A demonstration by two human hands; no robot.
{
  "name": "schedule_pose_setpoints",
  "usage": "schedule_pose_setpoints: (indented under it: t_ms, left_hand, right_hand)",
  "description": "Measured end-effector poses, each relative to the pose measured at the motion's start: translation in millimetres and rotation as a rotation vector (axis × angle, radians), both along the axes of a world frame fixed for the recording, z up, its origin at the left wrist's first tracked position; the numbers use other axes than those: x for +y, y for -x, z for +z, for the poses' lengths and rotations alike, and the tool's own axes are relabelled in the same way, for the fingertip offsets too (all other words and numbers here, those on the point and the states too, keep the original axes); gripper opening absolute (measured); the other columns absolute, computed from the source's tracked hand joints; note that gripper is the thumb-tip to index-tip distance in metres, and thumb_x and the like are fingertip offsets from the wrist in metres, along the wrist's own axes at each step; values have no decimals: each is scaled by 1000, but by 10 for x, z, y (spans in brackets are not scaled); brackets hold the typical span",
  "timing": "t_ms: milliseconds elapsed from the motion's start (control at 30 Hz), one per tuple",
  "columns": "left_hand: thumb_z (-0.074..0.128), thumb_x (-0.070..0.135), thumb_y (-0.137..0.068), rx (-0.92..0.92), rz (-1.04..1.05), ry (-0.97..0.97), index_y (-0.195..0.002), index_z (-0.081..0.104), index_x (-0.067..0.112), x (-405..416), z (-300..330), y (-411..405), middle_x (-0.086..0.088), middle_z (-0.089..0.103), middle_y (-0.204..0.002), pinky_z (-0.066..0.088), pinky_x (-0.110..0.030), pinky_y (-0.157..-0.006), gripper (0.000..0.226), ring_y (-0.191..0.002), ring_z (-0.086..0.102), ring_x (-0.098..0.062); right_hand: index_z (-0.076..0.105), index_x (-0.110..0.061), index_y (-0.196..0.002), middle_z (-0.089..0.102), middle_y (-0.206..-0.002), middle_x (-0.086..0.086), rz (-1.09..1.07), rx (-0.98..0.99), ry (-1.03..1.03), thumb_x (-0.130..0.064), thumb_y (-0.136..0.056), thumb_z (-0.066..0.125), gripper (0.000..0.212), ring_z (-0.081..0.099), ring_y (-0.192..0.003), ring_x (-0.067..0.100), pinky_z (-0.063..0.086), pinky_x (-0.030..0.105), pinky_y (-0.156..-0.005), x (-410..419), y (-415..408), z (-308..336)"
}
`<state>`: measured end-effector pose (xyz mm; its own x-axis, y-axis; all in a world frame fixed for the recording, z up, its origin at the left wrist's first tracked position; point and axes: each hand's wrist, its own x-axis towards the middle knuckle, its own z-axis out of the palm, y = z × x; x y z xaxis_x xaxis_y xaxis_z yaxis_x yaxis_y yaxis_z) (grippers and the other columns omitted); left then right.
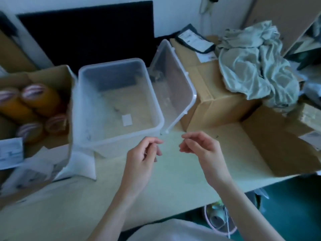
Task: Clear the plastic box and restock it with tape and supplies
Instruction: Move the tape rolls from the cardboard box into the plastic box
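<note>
Centrally on the pale bench (pixel 107 186) stands the clear plastic box (pixel 119 101), open at the top and holding nothing but a small white label (pixel 127 120) stuck flat on its floor. Its clear lid (pixel 173 84) stands tilted on edge just beside the box's right wall, with its lower corner down by the box's near right corner. Both hands hover over the bench just in front of that corner, apart from each other. The left hand (pixel 142 157) has its fingers loosely curled with thumb and fingertips drawn together; the picture is too soft to tell whether it pinches anything. The right hand (pixel 199 146) is likewise half curled, its fingertips pointing left toward the other hand, and nothing can be seen in it. To the left of the box, touching its side, an open carton (pixel 50 75) holds several brown tape rolls (pixel 40 101) lying on their sides. White papers (pixel 52 167) lie on the bench in front of the carton. To the right sits a closed cardboard box (pixel 213 94), with a pale crumpled cloth (pixel 251 61) heaped on its far side, and nearer lies a flattened sheet of cardboard (pixel 251 150). Behind the plastic box a dark panel (pixel 90 32) leans against the white wall.
</note>
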<state>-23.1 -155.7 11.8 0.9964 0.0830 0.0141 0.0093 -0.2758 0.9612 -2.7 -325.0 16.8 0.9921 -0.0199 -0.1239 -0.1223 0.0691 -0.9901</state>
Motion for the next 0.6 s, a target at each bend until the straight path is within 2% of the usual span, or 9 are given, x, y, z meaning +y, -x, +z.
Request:
schedule_pose_setpoints:
  t_ms: [133, 300, 400, 467, 600]
  left_hand:
    - [49, 6, -96, -59, 88, -1, -92, 64, 19, 706, 191, -34, 9, 60, -66, 39, -14, -56, 21, -55, 49, -7]
    - [47, 9, -97, -99, 145, -34, -93, 62, 21, 1351, 305, -87, 7, 60, -68, 40, -22, -54, 20, -55, 49, -8]
    - [47, 6, -97, -95, 180, -39, -93, 63, 21, 1586, 368, -104, 6, 60, -69, 42, -27, -56, 22, -56, 50, -8]
    - [46, 7, -97, -80, 199, -64, -94, 63, 21, 1707, 398, -120, 7, 61, -71, 43, -24, -58, 22, -59, 52, -7]
    - [48, 8, -96, -103, 274, -114, -94, 65, 22, 1845, 409, -215, 11, 63, -74, 43, -25, -63, 22, -69, 57, -14]
  right_hand:
    - [65, -7, -85, 68, -64, 4, 90, -67, -57, 10, -90, 51, 23, 63, -63, 17, 52, 20, -66, 729, -162, 231]
    - [65, -8, -85, 67, -64, 3, 180, -113, -80, 11, -89, 50, 24, 63, -63, 15, 51, 19, -66, 1484, -296, 379]
    - [64, -7, -89, 67, -65, 2, 194, -135, -70, 12, -89, 51, 23, 64, -67, 14, 51, 19, -68, 1774, -359, 397]
    - [63, -7, -93, 67, -67, 2, 203, -167, -28, 11, -89, 51, 22, 65, -69, 15, 52, 22, -71, 1908, -415, 397]
    - [64, -8, -93, 68, -68, 3, 225, -202, 19, 10, -89, 53, 21, 66, -69, 16, 54, 26, -76, 2019, -556, 400]
